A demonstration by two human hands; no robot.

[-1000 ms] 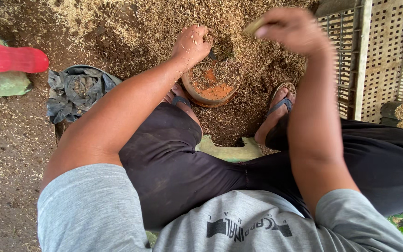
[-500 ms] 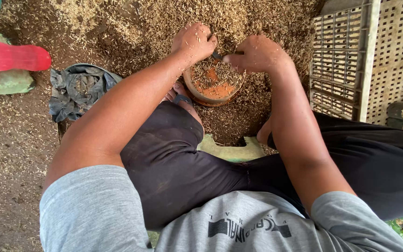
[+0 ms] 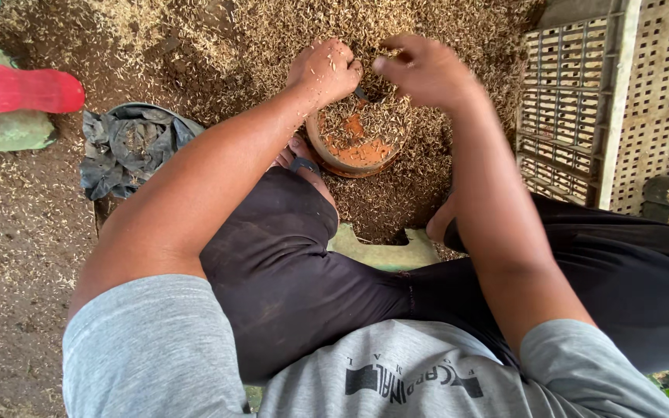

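Observation:
A round clay pot (image 3: 320, 145), partly filled with rice husks, sits on the ground between my feet. My left hand (image 3: 324, 71) is closed on the pot's far-left rim and dusted with husks. My right hand (image 3: 426, 74) hovers just above the pot's far-right side. Its fingers are curled around a pinch of husks, and some are falling into the pot. A broad heap of rice husks (image 3: 288, 27) covers the ground beyond the pot. My knees in dark trousers frame the pot on both sides.
A red plastic bottle (image 3: 21, 90) lies at the far left on a green object (image 3: 1, 133). A crumpled dark cloth (image 3: 129, 143) lies left of my knee. Slatted plastic crates (image 3: 582, 116) stand at the right. A pale green slab (image 3: 381, 251) is under me.
My right hand came down from the upper right with husks and now sits over the pot. My left hand stayed at the rim. The camera shifted slightly.

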